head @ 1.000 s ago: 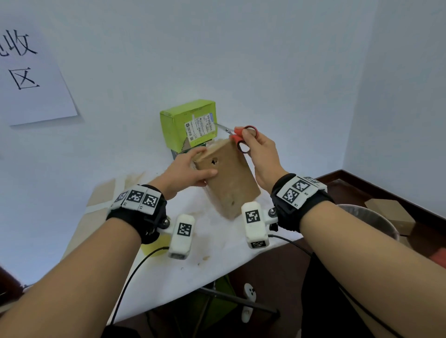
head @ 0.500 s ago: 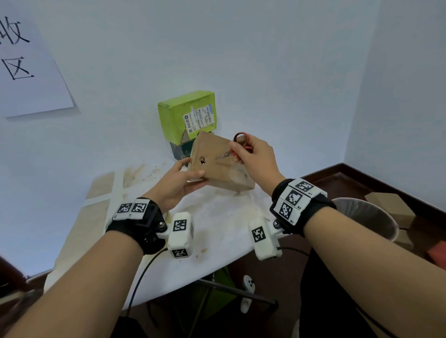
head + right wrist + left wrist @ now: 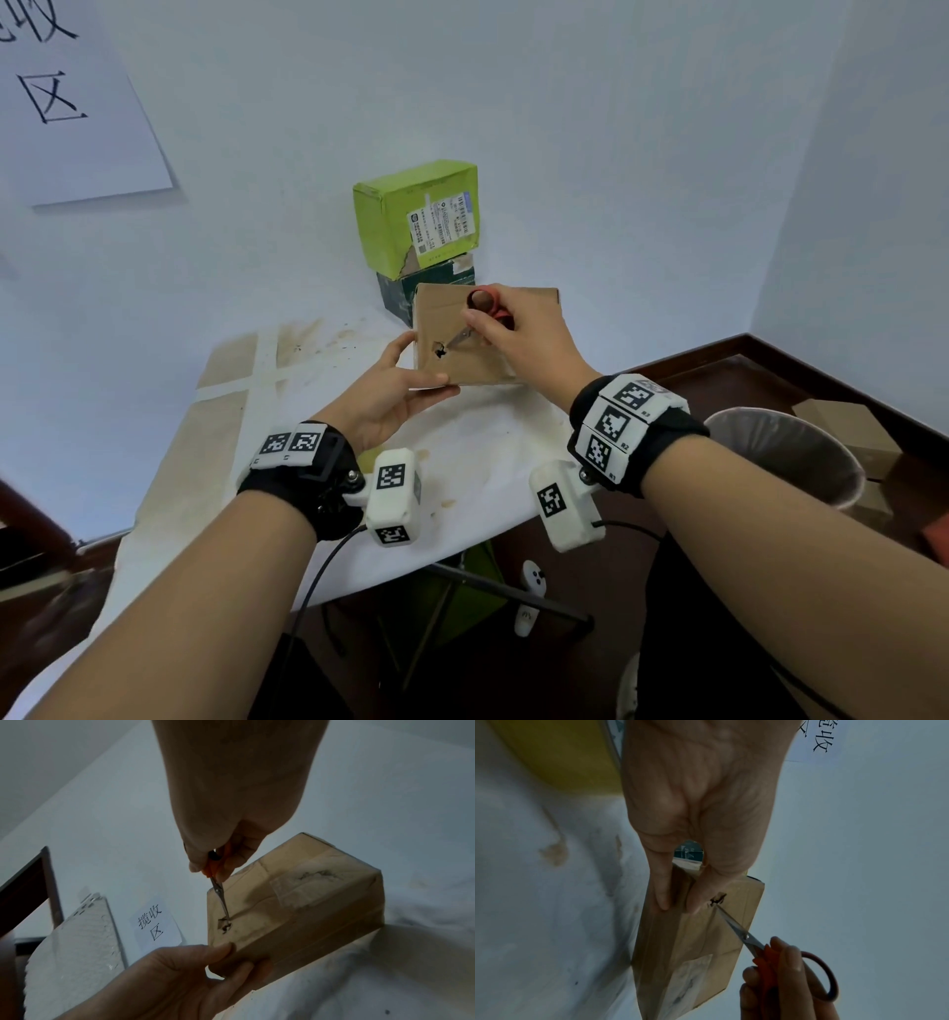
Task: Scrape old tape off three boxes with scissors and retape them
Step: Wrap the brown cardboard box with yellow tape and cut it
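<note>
One brown box [image 3: 488, 334] tilted on the table [image 3: 477, 462], left hand [image 3: 390, 395] pinching its corner, right hand [image 3: 518, 339] clenched round scissors [image 3: 734, 925] at the torn hole; slip risks jabbing thumb

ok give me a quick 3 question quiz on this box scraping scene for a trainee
1. True or false: the scissors are held in the left hand.
2. Multiple choice: the scissor tips touch the brown box at: A) a torn dark hole B) a shipping label C) a bottom edge.
3. Fill in: the green box sits on top of a ____ box.

Key
1. False: the right hand grips the red handles, while the left hand holds the brown box's near corner.
2. A: the closed blades point into the hole on the face, as the left wrist view shows.
3. Dark: it stands behind the brown box, against the wall.
</note>
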`<state>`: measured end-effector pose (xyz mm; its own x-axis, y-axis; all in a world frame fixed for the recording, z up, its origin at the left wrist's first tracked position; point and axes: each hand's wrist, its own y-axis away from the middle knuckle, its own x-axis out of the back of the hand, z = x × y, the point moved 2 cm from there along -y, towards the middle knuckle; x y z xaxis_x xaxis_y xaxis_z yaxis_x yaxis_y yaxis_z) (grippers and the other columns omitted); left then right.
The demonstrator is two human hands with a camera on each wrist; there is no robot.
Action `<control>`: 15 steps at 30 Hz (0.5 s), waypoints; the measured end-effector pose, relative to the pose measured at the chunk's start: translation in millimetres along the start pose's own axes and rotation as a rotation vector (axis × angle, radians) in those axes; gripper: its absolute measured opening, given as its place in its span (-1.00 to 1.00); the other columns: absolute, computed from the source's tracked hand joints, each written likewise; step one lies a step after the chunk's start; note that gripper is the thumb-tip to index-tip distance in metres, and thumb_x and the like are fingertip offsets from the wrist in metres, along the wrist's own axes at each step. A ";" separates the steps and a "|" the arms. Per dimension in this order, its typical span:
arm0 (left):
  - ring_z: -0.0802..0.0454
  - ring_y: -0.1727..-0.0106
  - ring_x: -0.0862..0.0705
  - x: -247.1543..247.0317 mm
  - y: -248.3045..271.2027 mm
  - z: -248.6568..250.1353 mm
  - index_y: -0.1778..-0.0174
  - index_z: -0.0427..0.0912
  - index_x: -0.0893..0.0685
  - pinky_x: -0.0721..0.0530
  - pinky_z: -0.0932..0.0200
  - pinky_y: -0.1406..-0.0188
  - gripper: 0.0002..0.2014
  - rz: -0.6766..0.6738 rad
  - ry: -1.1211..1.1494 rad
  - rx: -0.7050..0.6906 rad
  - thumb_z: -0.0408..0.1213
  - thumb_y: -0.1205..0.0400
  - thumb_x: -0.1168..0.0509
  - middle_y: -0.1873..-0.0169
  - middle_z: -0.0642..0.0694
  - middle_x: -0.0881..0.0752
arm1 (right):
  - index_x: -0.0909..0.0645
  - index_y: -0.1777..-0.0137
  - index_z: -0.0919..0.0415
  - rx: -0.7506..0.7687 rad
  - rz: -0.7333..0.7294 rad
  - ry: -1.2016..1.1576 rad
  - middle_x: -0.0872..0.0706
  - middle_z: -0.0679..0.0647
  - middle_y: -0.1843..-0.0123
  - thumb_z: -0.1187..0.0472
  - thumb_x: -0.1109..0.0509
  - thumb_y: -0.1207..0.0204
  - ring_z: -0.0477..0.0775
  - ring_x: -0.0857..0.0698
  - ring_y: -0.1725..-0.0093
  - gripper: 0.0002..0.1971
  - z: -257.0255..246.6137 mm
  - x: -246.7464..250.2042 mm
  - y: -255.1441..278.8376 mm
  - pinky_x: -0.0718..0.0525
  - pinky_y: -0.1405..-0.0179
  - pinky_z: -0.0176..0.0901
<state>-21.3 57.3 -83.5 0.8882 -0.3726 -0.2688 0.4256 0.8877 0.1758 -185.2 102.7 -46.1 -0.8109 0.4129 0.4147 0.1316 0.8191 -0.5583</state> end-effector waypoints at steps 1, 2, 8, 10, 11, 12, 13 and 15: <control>-0.30 -0.14 -0.75 0.6 0.0 -1.0 -0.44 0.07 -0.36 -0.79 0.06 0.00 -0.31 -0.001 -0.004 0.004 -0.70 -0.54 -0.29 -0.28 -0.34 -0.62 | -0.69 -0.09 0.23 0.026 -0.010 0.022 -0.73 -0.02 0.12 0.13 -0.39 -0.58 -0.01 -0.68 0.10 -0.80 -1.2 -0.9 0.7 -0.65 -0.02 -0.12; -0.32 -0.15 -0.74 1.0 -0.3 -1.8 -0.42 0.08 -0.36 -0.79 0.07 0.02 -0.31 -0.001 -0.006 0.007 -0.70 -0.54 -0.29 -0.29 -0.34 -0.61 | -0.69 -0.09 0.23 0.058 -0.020 0.047 -0.74 -0.01 0.10 0.13 -0.39 -0.58 -0.04 -0.67 0.09 -0.80 -2.7 -2.1 1.6 -0.62 0.02 -0.24; -0.35 -0.16 -0.73 3.7 -3.5 -8.5 -0.58 0.07 -0.26 -0.73 -0.05 -0.15 -0.20 -0.015 -0.023 0.007 -0.71 -0.54 -0.29 -0.23 -0.37 -0.65 | -0.67 0.00 0.15 0.145 -0.140 0.229 -0.73 -0.04 0.11 0.10 -0.35 -0.61 -0.10 -0.60 0.14 -0.86 -3.0 -10.8 1.5 -0.42 0.24 -0.47; -0.36 -0.17 -0.72 3.5 -2.9 -10.6 -0.59 0.05 -0.24 -0.73 -0.03 -0.14 -0.19 -0.018 -0.048 0.006 -0.73 -0.54 -0.27 -0.14 -0.37 -0.71 | -0.58 0.13 0.05 0.129 -0.204 0.258 -0.67 -0.09 0.20 0.09 -0.35 -0.61 -0.10 -0.56 0.20 -0.90 -2.9 -14.1 1.3 -0.39 0.29 -0.47; -0.35 -0.16 -0.73 3.6 -2.4 -11.8 -0.59 0.05 -0.24 -0.74 -0.01 -0.12 -0.19 -0.018 -0.062 0.008 -0.74 -0.54 -0.27 -0.11 -0.37 -0.72 | -0.54 0.16 0.04 0.109 -0.225 0.259 -0.65 -0.10 0.23 0.10 -0.34 -0.61 -0.11 -0.54 0.23 -0.88 -1.5 -16.4 1.3 -0.39 0.31 -0.49; -0.33 -0.13 -0.74 3.0 -2.7 -12.6 -0.59 0.04 -0.24 -0.76 0.02 -0.09 -0.19 -0.017 -0.081 0.012 -0.74 -0.54 -0.26 -0.10 -0.38 -0.72 | -0.55 0.16 0.07 0.080 -0.235 0.243 -0.65 -0.08 0.23 0.11 -0.34 -0.61 -0.11 -0.54 0.24 -0.87 0.9 -17.3 1.3 -0.41 0.32 -0.50; -0.29 -0.10 -0.75 3.9 -3.3 -13.6 -0.59 0.05 -0.24 -0.77 0.05 -0.05 -0.20 -0.012 -0.100 0.021 -0.74 -0.55 -0.25 -0.13 -0.39 -0.71 | -0.59 0.14 0.13 0.037 -0.234 0.209 -0.69 -0.04 0.20 0.11 -0.35 -0.61 -0.11 -0.56 0.24 -0.87 3.9 -18.4 1.4 -0.43 0.31 -0.51; -0.23 -0.08 -0.75 5.0 -4.6 -14.2 -0.59 0.05 -0.23 -0.78 0.06 -0.04 -0.20 -0.007 -0.167 0.039 -0.71 -0.55 -0.28 -0.24 -0.40 -0.66 | -0.65 0.04 0.22 -0.058 -0.209 0.107 -0.76 0.04 0.14 0.12 -0.36 -0.61 -0.11 -0.63 0.27 -0.84 9.9 -17.3 1.8 -0.51 0.26 -0.50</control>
<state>-21.3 55.2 -99.1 0.9001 -0.4218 -0.1093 0.4357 0.8747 0.2124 -176.5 93.2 -61.5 -0.7591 0.2692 0.5927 0.0022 0.9115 -0.4112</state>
